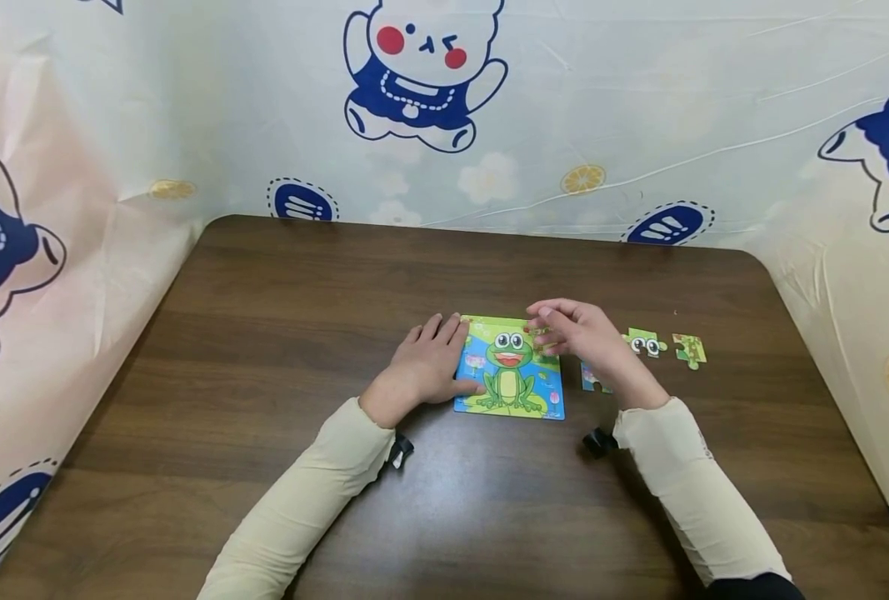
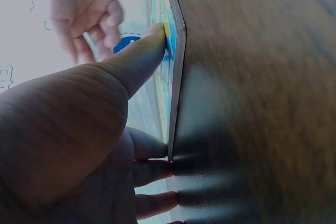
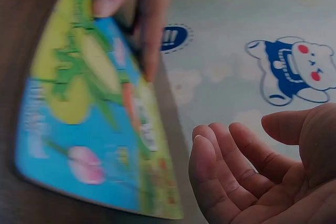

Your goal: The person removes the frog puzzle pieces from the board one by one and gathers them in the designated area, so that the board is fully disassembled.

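Observation:
A frog jigsaw puzzle (image 1: pixel 510 383) in a board lies on the table, its picture looking filled in where I can see it. My left hand (image 1: pixel 431 367) rests along its left side; in the left wrist view the thumb (image 2: pixel 142 51) touches the picture and the other fingers reach the tabletop beside the board. Over the puzzle's upper right corner hovers my right hand (image 1: pixel 582 337), hiding that corner. The right wrist view shows this right hand (image 3: pixel 257 171) with loosely bent fingers and nothing in them.
To the right of the puzzle lie loose jigsaw pieces: one with frog eyes (image 1: pixel 645 343), a green one (image 1: pixel 689 350) and a blue one (image 1: pixel 592 379) partly behind the right wrist. The brown wooden table (image 1: pixel 264 350) meets a printed curtain (image 1: pixel 549 150) at its far edge.

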Demonstrator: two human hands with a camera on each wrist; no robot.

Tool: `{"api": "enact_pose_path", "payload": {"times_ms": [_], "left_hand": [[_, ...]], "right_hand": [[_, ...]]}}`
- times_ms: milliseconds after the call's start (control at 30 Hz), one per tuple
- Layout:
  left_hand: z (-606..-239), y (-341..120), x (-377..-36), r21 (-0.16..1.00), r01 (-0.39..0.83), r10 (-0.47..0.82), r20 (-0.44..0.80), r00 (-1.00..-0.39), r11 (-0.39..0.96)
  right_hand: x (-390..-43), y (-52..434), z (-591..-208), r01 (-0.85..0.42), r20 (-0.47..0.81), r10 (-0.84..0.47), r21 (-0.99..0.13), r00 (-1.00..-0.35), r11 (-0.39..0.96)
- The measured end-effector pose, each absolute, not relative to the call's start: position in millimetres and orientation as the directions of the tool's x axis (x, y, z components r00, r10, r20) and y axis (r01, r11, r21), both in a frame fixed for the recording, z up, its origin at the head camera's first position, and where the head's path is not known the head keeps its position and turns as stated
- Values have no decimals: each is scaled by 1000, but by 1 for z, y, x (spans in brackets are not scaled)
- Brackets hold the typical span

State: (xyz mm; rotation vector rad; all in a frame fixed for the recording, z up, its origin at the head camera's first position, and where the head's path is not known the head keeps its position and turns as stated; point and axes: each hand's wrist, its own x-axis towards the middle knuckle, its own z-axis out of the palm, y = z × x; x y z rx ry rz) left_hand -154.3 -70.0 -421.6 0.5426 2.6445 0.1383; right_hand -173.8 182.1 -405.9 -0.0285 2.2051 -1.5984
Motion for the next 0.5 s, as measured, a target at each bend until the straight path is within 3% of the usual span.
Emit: {"api": "enact_pose_path", "payload": {"times_ms": [233, 500], "left_hand": [[-421, -69, -153, 179, 354, 396, -398, -827, 918], [-418, -70, -152, 179, 354, 397, -390, -831, 918]], "right_hand": [[-164, 174, -427, 203, -331, -258, -885, -908, 420], [-158, 167, -426, 106, -287, -241, -817, -927, 566]]}}
